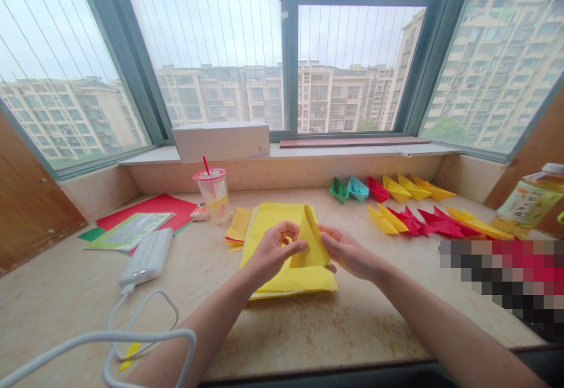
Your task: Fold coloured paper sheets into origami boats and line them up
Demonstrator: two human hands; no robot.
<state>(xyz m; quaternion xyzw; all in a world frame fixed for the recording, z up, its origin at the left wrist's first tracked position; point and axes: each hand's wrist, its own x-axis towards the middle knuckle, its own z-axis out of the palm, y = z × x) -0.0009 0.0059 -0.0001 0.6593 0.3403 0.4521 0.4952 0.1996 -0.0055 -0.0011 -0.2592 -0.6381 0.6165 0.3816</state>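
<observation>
My left hand and my right hand both pinch a folded piece of yellow paper, held upright as a narrow pointed shape just above a stack of yellow sheets on the stone counter. The fingers of both hands are closed on the fold, left hand on its left edge, right hand on its lower right edge.
Folded paper boats in green, blue, red and yellow lie at the back right, with more in front. A plastic cup with a red straw, red and green sheets, a white power bank with cable, a white box and a bottle stand around.
</observation>
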